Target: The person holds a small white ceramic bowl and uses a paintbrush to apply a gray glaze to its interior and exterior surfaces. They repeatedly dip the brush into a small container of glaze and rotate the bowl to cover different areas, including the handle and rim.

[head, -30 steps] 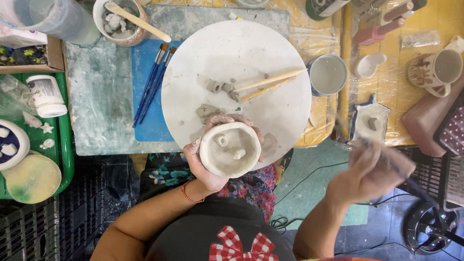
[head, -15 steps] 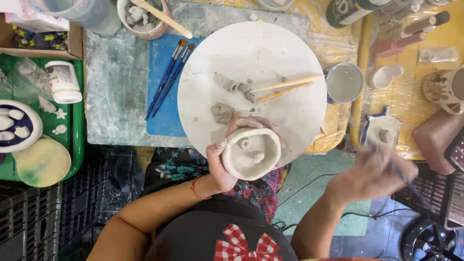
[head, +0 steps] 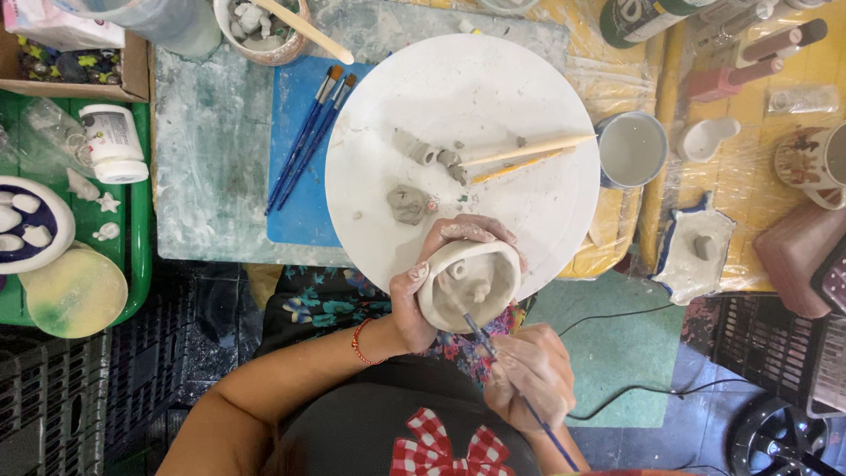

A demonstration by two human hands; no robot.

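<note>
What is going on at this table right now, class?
A person seated at a work table holds a small unfired clay bowl in the left hand, just at the near edge of a round white board. The right hand holds a thin blue-handled brush, its tip inside the bowl. Lumps of clay and wooden tools lie on the board, and two more brushes rest beside it.

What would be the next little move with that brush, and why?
Probably a short stroke inside the clay bowl: the left hand cups the bowl tilted open toward the person, and the right hand holds a thin brush whose tip already reaches into it, beside the small lumps inside.
</note>
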